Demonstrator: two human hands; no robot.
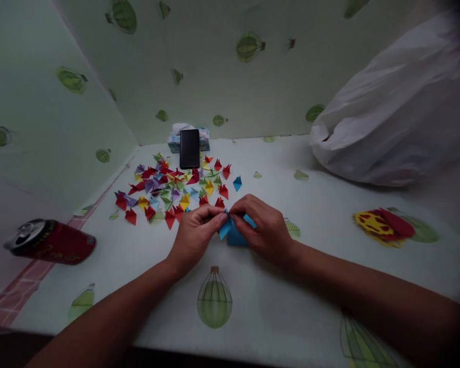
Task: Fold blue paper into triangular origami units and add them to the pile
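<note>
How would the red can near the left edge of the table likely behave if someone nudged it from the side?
The red can appears to lie on its side, so its round body would probably roll rather than slide. The tablecloth looks smooth and flat, offering little to stop it. Full or empty cannot be told, so its weight is uncertain.

I see pale green walls w/ balloon print, matching table cover; dim light, pink-checked strip lower left.
</note>
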